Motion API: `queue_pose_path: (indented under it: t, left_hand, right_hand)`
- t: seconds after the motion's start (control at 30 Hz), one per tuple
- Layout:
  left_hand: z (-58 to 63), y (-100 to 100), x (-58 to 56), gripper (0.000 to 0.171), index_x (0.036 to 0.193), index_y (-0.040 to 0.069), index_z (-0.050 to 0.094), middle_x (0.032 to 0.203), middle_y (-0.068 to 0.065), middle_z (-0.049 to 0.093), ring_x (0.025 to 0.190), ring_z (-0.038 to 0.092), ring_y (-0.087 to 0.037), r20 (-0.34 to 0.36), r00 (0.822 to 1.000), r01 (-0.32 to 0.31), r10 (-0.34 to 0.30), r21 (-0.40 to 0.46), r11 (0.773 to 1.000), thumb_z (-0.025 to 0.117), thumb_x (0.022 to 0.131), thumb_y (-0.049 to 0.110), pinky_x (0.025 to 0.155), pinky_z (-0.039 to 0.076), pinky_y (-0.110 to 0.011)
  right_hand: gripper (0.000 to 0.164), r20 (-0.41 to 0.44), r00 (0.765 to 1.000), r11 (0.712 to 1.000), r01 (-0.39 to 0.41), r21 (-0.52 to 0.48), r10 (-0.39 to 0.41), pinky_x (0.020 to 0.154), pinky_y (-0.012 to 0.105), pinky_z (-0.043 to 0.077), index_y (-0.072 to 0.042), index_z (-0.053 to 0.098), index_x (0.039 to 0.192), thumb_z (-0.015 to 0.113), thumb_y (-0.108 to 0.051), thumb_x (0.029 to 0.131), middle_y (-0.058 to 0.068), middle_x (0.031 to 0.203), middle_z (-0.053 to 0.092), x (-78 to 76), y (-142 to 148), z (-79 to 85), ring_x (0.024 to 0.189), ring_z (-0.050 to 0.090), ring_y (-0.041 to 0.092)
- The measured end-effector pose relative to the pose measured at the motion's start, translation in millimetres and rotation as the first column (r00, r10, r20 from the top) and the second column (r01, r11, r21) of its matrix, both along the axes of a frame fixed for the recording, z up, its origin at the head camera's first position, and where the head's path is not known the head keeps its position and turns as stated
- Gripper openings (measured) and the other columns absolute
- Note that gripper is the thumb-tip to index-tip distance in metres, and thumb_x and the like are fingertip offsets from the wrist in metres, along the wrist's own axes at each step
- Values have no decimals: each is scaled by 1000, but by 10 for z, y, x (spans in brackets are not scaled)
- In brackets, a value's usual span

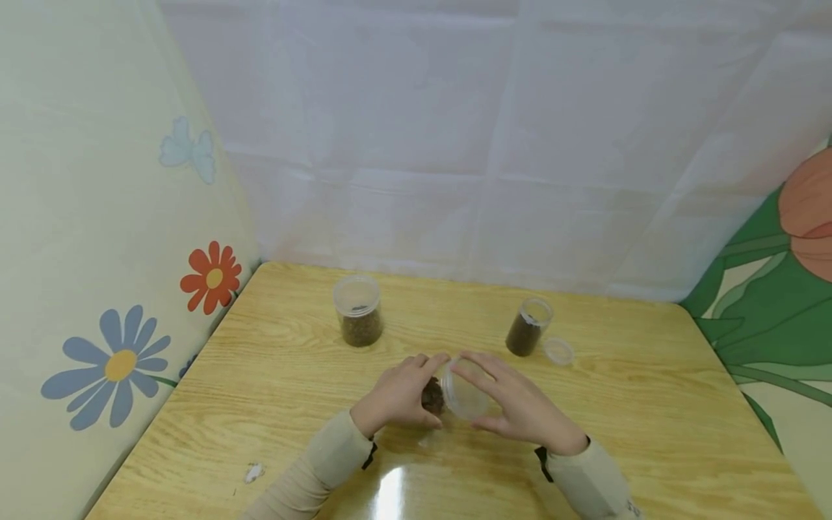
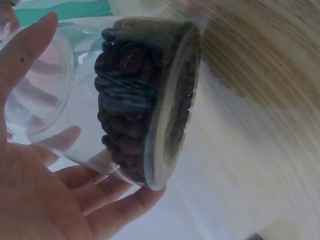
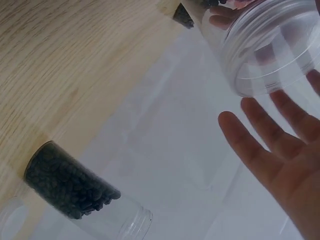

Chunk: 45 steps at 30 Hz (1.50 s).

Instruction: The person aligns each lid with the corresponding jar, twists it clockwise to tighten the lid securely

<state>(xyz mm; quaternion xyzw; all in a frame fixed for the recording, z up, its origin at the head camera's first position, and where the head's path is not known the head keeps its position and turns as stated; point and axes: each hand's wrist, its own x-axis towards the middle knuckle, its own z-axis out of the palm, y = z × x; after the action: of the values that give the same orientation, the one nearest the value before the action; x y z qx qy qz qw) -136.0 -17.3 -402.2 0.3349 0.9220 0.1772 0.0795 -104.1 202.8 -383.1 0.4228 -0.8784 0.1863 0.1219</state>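
In the left wrist view, a clear plastic jar (image 2: pixel 87 95) with dark brown coffee beans (image 2: pixel 130 100) at its bottom lies tilted on its side. My left hand (image 1: pixel 403 393) grips the jar's body, with the thumb on one side and the fingers beneath. My right hand (image 1: pixel 520 404) spans the clear lid (image 1: pixel 466 396) at the jar's other end, thumb and fingers on opposite sides. In the right wrist view, several fingertips (image 3: pixel 248 105) lie right at the lid's rim, while one finger stands a little apart from it.
At the back left stands a wide clear jar (image 1: pixel 360 325) part filled with dark bits. A narrower jar (image 1: pixel 523 334) of dark seeds or beans stands at the back right, with a small clear lid (image 1: pixel 559 351) beside it. A white scrap (image 1: pixel 254 472) lies front left on the wooden table (image 1: pixel 650 404).
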Motion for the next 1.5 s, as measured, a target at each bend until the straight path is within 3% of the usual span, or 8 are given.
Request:
queue_pose_path:
  t: [0.3,0.63,0.9,1.1,1.5]
  left_hand:
    - [4,0,4,99,140,20,30,117,-8,53,101,53,-23,-10,1000,-3,3,6,1000,82,60,44,69,50,-36]
    - [1,-1,2,99,140,20,29,117,-9,53,101,53,-23,-9,1000,1,-1,10,1000,82,60,43,68,50,-37]
    - [7,-5,2,99,141,19,29,119,-9,52,103,52,-24,12,1000,-3,3,17,1000,83,60,42,72,50,-38]
    - [13,-6,-3,99,141,18,29,119,-9,52,104,51,-24,22,1000,-3,3,7,1000,82,61,42,71,50,-37]
    - [10,-13,0,98,141,18,29,119,-9,52,104,52,-24,13,1000,-2,2,-4,1000,82,62,43,71,50,-37]
  right_hand:
    - [83,63,995,997,79,15,-80,84,46,46,-10,40,137,79,-34,67,17,133,43,16,-15,27,116,46,33]
    - [84,73,994,996,84,22,-85,83,46,47,-10,39,137,79,-36,68,18,133,43,19,-9,28,115,46,34]
    - [91,13,1000,1000,6,27,-6,90,47,43,-11,38,138,80,-37,63,13,141,34,2,12,29,122,40,30]
    - [90,-65,995,997,-67,41,70,93,49,39,-8,41,136,83,-29,59,12,142,35,-8,11,35,124,37,30]
    - [89,-74,994,996,-79,47,82,93,48,39,-8,43,135,86,-19,57,13,137,41,-8,-6,26,122,40,30]
